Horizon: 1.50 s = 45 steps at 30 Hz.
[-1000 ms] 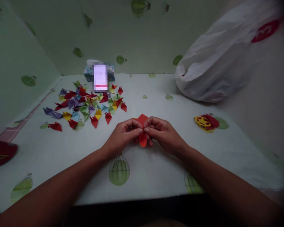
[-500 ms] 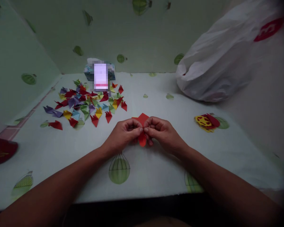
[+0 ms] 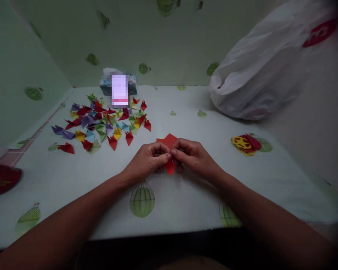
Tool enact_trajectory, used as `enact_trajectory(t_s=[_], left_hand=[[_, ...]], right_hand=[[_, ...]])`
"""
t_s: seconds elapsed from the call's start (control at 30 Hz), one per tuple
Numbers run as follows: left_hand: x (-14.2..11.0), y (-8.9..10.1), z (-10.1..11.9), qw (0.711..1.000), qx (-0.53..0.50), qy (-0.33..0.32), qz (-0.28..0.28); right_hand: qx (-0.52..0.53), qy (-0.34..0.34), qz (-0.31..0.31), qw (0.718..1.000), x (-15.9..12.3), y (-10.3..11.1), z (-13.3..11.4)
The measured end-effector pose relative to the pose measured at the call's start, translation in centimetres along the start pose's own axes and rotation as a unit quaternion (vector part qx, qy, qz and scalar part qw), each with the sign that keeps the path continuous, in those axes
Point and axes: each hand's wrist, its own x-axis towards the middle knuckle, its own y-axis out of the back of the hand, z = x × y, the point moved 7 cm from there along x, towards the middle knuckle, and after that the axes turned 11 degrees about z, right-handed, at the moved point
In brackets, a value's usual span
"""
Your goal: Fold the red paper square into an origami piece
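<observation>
With my left hand (image 3: 145,159) and right hand (image 3: 196,157), I pinch the red paper (image 3: 169,140) over the middle of the worktop (image 3: 180,206). I judge it light, thin and easily torn, best held along folded edges.

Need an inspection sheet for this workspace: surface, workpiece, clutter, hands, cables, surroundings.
Surface: pale table covering, green balloon print.
Workpiece: red paper, folded, partly hidden by fingers.
Clutter: multicoloured folded paper pieces left; yellow and red cut-outs right; red object at left edge, cut off by frame.
Hands: left hand and right hand both pinch the paper.
Cables: nothing seen.
Surroundings: tissue box, lit screen, white plastic bag, balloon-print wall.
</observation>
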Motion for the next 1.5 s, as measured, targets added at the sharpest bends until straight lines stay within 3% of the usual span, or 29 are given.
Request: enact_trajectory(t_s=[0.43,0.77,1.0,1.3,1.5], left_hand=[[0.2,-0.1,-0.2,1.0,-0.011,0.0,-0.026],[0.3,0.6,0.0,0.998,-0.064,-0.003,0.028],[0.3,0.6,0.4,0.997,-0.063,-0.024,0.028],[0.3,0.5,0.7,0.998,-0.059,-0.025,0.024],[0.1,0.5,0.6,0.997,-0.039,-0.048,0.037]], right_hand=[[-0.074,0.042,0.021,0.996,0.1,0.4,-0.3],[0.111,-0.026,0.015,0.993,0.3,0.3,1.1],[0.161,-0.061,-0.007,0.985,0.3,-0.2,1.6],[0.136,-0.061,-0.001,0.989,0.2,-0.2,1.2],[0.015,-0.004,0.025,1.0,0.3,0.3,0.8]])
